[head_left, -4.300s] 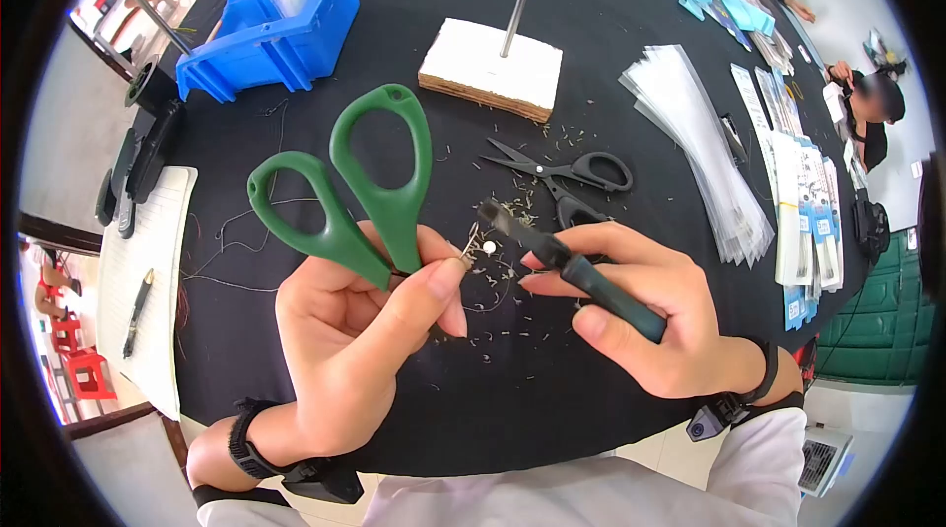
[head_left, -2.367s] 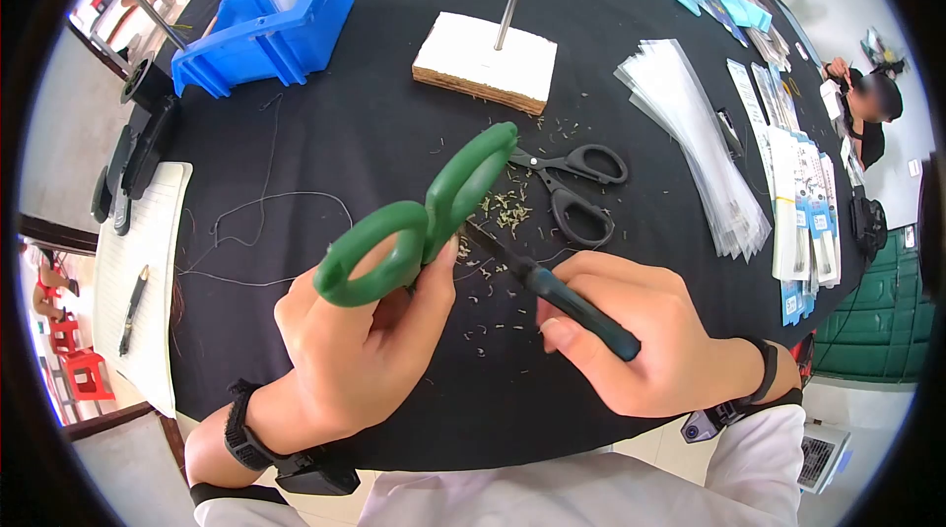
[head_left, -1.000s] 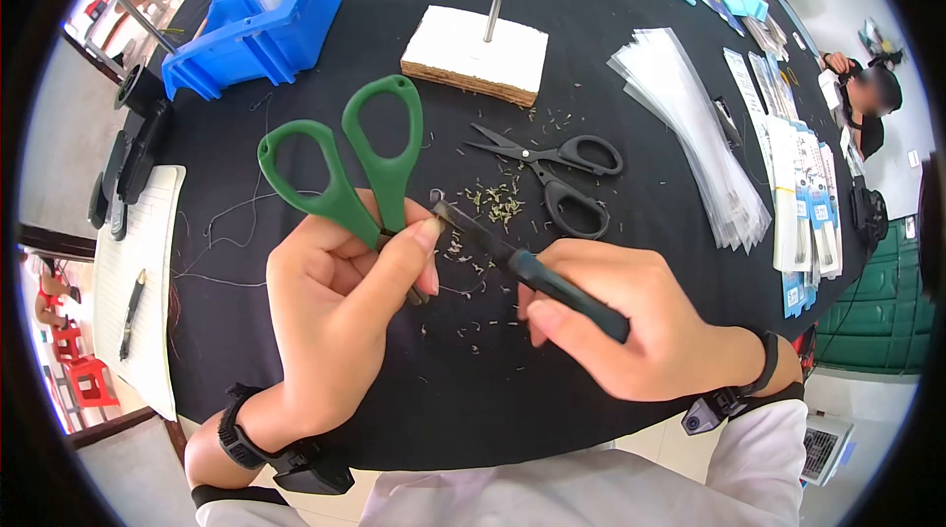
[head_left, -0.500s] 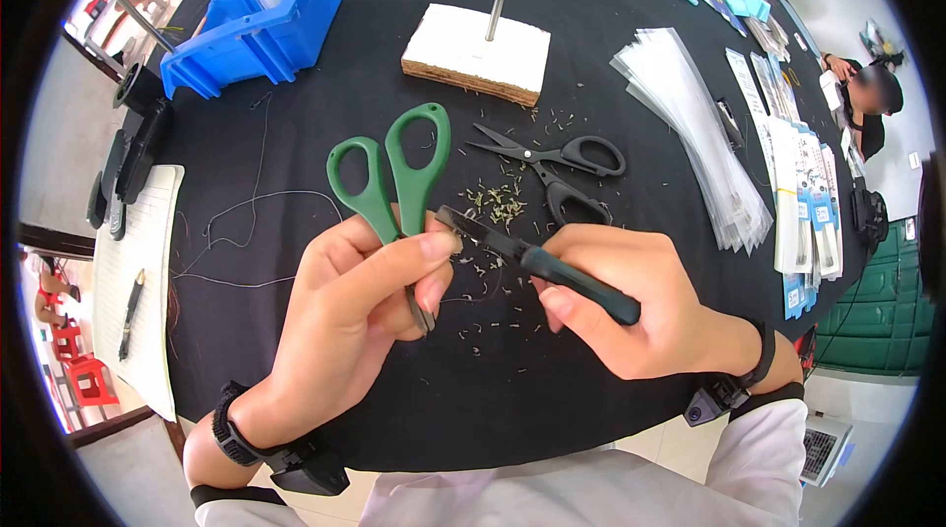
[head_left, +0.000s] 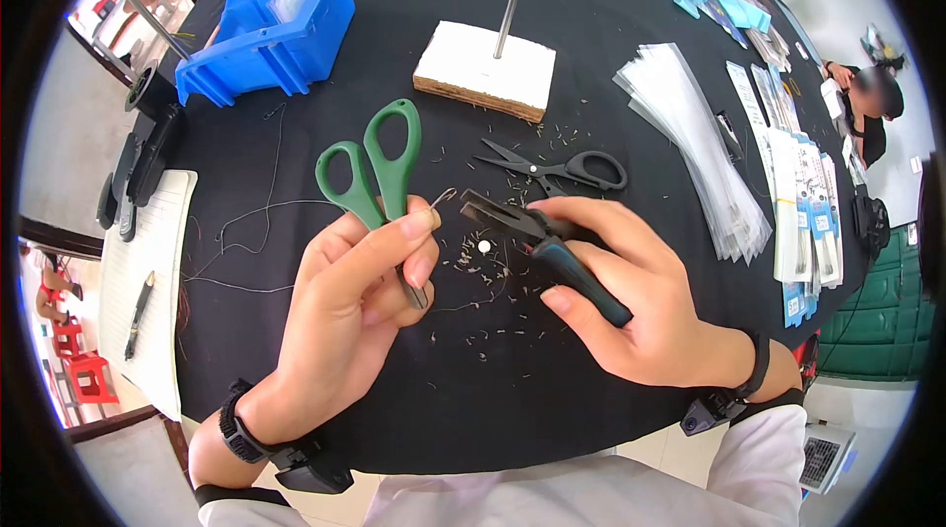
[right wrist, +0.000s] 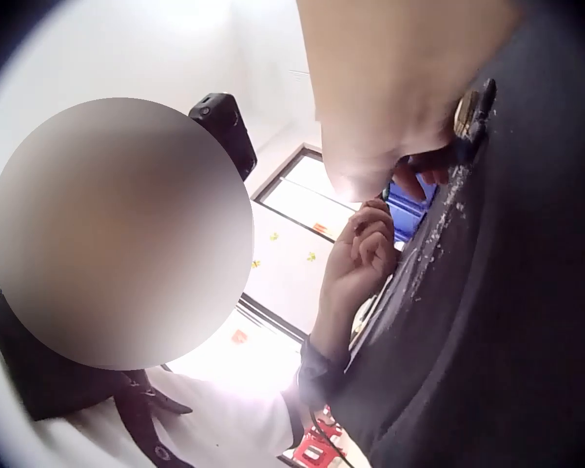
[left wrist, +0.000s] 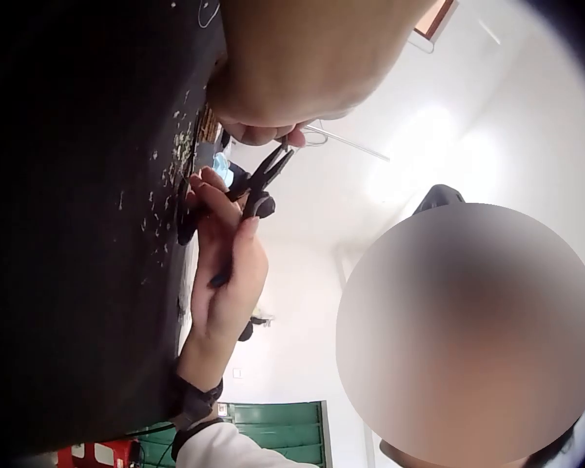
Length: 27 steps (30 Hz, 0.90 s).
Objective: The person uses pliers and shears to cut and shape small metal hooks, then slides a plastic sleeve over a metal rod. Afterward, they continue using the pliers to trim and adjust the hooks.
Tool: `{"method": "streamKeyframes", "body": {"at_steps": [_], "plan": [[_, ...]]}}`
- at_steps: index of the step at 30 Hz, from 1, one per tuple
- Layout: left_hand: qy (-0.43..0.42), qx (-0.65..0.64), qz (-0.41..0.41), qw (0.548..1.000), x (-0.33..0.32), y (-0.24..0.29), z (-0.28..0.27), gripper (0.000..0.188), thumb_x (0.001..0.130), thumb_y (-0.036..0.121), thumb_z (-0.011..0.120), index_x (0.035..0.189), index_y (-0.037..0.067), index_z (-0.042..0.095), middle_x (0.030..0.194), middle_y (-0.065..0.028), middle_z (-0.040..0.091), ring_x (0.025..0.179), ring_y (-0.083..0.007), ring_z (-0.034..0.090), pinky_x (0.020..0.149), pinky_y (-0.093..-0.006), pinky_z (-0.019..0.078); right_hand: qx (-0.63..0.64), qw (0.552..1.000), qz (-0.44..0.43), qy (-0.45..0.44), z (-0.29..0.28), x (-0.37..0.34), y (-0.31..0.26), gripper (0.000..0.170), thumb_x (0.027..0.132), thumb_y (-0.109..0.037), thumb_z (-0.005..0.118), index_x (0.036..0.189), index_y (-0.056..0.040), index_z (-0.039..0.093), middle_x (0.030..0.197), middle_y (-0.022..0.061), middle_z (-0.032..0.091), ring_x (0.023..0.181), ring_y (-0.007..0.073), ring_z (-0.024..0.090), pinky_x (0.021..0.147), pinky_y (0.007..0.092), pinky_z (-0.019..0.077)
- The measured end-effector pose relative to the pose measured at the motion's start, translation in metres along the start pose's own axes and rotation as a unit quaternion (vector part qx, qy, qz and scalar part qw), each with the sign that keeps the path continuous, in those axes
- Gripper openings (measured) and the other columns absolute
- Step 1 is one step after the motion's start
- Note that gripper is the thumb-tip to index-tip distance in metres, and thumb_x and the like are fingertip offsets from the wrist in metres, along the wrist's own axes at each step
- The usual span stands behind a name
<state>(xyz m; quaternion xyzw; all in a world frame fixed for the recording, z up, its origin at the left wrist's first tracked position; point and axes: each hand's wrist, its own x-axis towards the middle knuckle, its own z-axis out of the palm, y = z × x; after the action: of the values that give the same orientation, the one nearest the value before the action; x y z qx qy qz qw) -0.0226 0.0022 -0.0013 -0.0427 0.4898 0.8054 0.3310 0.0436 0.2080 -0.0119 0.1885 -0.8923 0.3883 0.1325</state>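
My left hand [head_left: 345,281] holds green-handled scissors [head_left: 394,197], loops up, with the blade tips poking out below the fingers. Its thumb and index finger pinch a thin bent metal wire [head_left: 445,197] that sticks out toward the right. In my right hand [head_left: 641,300] are dark pliers [head_left: 586,281], jaws parted and pointing at the wire with a small gap between. The left wrist view shows the pliers [left wrist: 263,175] just under the left fingertips. In the right wrist view the left hand [right wrist: 356,253] appears curled, its scissors mostly hidden.
Black scissors [head_left: 552,172] lie open behind the pliers, near scattered clippings [head_left: 468,256] and a small white disc [head_left: 484,246]. Behind stands a white block [head_left: 483,64] with a metal rod. A blue bin [head_left: 296,44], notebook [head_left: 163,231], pen [head_left: 140,315] and plastic sleeves [head_left: 690,153] surround the work.
The pliers have come away from the left fingertips and their jaws have parted, baring the bent wire. Earlier, the left hand turned the green scissors edge-on and back again.
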Motion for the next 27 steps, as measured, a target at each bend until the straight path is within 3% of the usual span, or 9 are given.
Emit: {"method": "streamKeyframes", "body": {"at_steps": [1, 4, 11, 20, 27], "plan": [[0.002, 0.014, -0.005, 1.0, -0.0003, 0.0002, 0.0014, 0.011, 0.092, 0.018, 0.052, 0.095, 0.007, 0.052, 0.063, 0.007, 0.043, 0.043, 0.0009, 0.025, 0.045, -0.0176, 0.0222, -0.019, 1.0, -0.011, 0.002, -0.0006, 0.001, 0.0005, 0.022, 0.077, -0.01, 0.069, 0.091, 0.005, 0.062, 0.106, 0.0164, 0.058, 0.095, 0.0313, 0.058, 0.081, 0.037, 0.0465], [-0.02, -0.028, 0.006, 0.999, -0.0004, -0.0015, -0.0038, 0.013, 0.088, 0.014, 0.058, 0.093, 0.002, 0.058, 0.067, -0.0006, 0.051, 0.046, -0.0015, 0.025, 0.047, -0.0201, 0.0228, -0.055, 0.998, -0.034, 0.008, -0.0017, 0.0023, 0.0012, 0.024, 0.074, -0.01, 0.071, 0.09, 0.005, 0.062, 0.107, 0.0167, 0.057, 0.097, 0.032, 0.057, 0.082, 0.0382, 0.0455], [-0.043, -0.041, -0.013, 0.998, -0.0011, -0.0031, -0.0038, 0.013, 0.089, 0.014, 0.057, 0.094, 0.003, 0.057, 0.066, -0.0002, 0.051, 0.046, -0.0017, 0.026, 0.047, -0.0202, 0.023, -0.136, 0.987, -0.069, 0.039, -0.0021, 0.0042, 0.0014, 0.028, 0.066, -0.009, 0.074, 0.087, 0.004, 0.061, 0.105, 0.0159, 0.057, 0.095, 0.0316, 0.057, 0.08, 0.04, 0.0455], [-0.04, -0.029, -0.012, 0.999, -0.0021, -0.0032, -0.0022, 0.012, 0.089, 0.014, 0.056, 0.094, 0.003, 0.057, 0.065, -0.0001, 0.051, 0.045, -0.0019, 0.026, 0.047, -0.0205, 0.0229, -0.138, 0.986, -0.081, 0.038, 0.0001, 0.0029, 0.0013, 0.03, 0.061, -0.007, 0.075, 0.085, 0.0029, 0.061, 0.101, 0.0123, 0.057, 0.09, 0.0287, 0.056, 0.076, 0.0389, 0.0458], [-0.038, 0.018, 0.005, 0.999, -0.0028, -0.0094, -0.0017, 0.013, 0.09, 0.014, 0.056, 0.094, 0.001, 0.056, 0.066, -0.0009, 0.052, 0.046, -0.0022, 0.027, 0.047, -0.0206, 0.022, -0.116, 0.988, -0.074, 0.075, -0.0009, 0.0038, 0.004, 0.028, 0.064, -0.008, 0.076, 0.086, 0.0024, 0.063, 0.103, 0.0132, 0.058, 0.092, 0.03, 0.058, 0.076, 0.038, 0.046]]}}
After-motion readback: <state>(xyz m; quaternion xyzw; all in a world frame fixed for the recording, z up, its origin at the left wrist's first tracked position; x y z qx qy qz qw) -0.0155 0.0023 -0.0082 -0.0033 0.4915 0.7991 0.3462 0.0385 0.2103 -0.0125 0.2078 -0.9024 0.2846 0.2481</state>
